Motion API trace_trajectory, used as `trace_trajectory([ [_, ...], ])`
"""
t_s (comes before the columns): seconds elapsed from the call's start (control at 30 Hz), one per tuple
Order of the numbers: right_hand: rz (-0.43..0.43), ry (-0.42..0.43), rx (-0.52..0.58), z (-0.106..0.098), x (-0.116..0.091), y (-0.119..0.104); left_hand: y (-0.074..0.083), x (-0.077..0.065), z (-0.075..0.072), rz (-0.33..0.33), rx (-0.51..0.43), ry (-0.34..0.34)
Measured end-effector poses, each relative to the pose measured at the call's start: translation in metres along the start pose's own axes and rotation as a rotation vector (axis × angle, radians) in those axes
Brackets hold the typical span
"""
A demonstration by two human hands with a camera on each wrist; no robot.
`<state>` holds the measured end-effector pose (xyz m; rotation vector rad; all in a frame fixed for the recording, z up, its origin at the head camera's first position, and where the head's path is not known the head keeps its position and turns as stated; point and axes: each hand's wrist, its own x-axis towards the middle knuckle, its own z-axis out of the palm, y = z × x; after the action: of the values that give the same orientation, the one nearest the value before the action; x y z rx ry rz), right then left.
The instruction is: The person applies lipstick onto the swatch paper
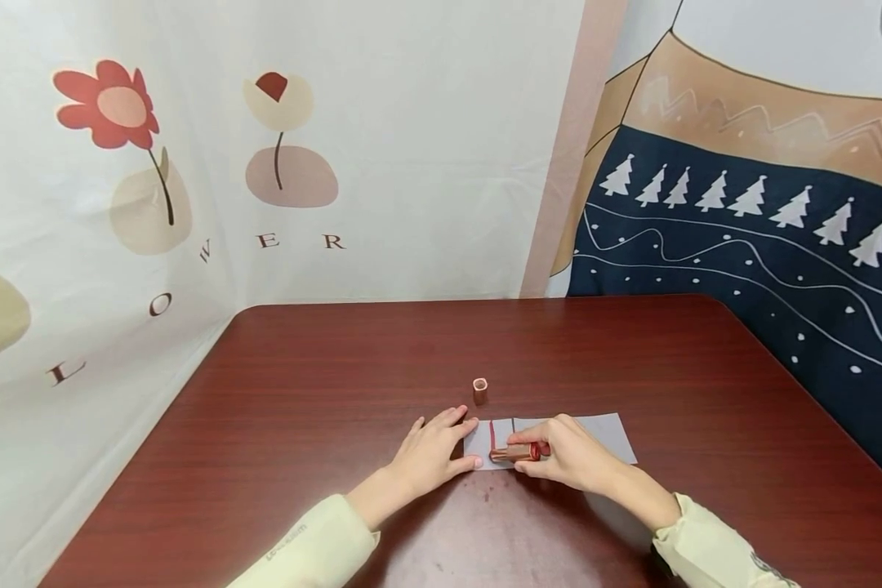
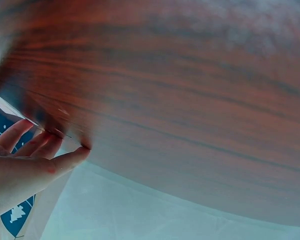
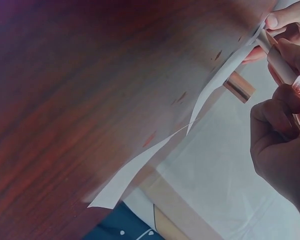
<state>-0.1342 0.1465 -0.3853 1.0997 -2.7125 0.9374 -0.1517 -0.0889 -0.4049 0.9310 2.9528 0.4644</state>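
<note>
A white paper strip (image 1: 608, 431) lies on the table, creased partway along. Straight fingers of my left hand (image 1: 432, 449) rest at its left end, holding it down; in the left wrist view the fingertips of that hand (image 2: 30, 165) touch the tabletop. Between thumb and fingers, my right hand (image 1: 576, 457) pinches a copper-coloured lipstick (image 1: 522, 452), tilted low with its tip at the paper near a red line (image 1: 492, 433). A short dark line (image 1: 514, 425) shows to the right of that. The lipstick's copper cap (image 1: 480, 392) stands upright just beyond the paper.
The dark red wooden table (image 1: 353, 351) has rounded far corners. Small reddish smudges (image 1: 487, 490) mark it in front of the paper. A white flower-print cloth (image 1: 426, 163) hangs behind and left, and a navy tree-print cloth (image 1: 742, 237) at the right.
</note>
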Motion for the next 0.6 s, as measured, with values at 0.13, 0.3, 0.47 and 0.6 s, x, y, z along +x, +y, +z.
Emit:
trace_trajectory([
  [0.13,0.003,-0.003,0.002,-0.0009,-0.0007,-0.0005,0.0012,0.0004,-0.0016,0.001,-0.002,-0.002],
  [0.3,0.003,-0.008,0.004,-0.0013,-0.0012,-0.0007,0.002,-0.0001,-0.002,0.005,-0.006,-0.005],
  [0.47,-0.004,-0.01,0.007,-0.0009,-0.0012,-0.0001,0.0017,-0.0007,-0.0023,0.01,-0.014,0.001],
  [0.6,-0.002,-0.012,0.006,-0.0005,-0.0013,0.0007,0.0018,-0.0005,-0.002,0.008,-0.015,0.002],
])
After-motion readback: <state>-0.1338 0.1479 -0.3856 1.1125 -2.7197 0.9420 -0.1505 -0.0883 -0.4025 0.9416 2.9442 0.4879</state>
